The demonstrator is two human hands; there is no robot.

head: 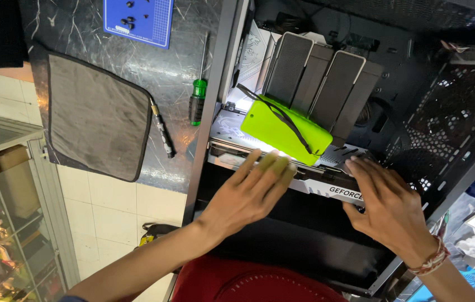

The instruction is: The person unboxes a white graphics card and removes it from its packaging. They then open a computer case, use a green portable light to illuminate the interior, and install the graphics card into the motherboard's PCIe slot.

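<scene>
An open black computer case (450, 117) lies on a dark marble table. Inside it a white graphics card (327, 187) runs across the middle, below a tall dark cooler (321, 84). A bright green flat light (285, 130) with a black strap rests on the card and shines into the case. My left hand (246, 193) lies flat, fingers together, on the card's left part. My right hand (385, 204), with a woven band at the wrist, presses its fingers on the card's right end.
On the table left of the case lie a green-handled screwdriver (198, 95), a slim black-handled tool (162, 127), a grey cloth mat (95, 114) and a blue mat (139, 21) with several small screws. A glass cabinet (8, 223) stands at lower left over a tiled floor.
</scene>
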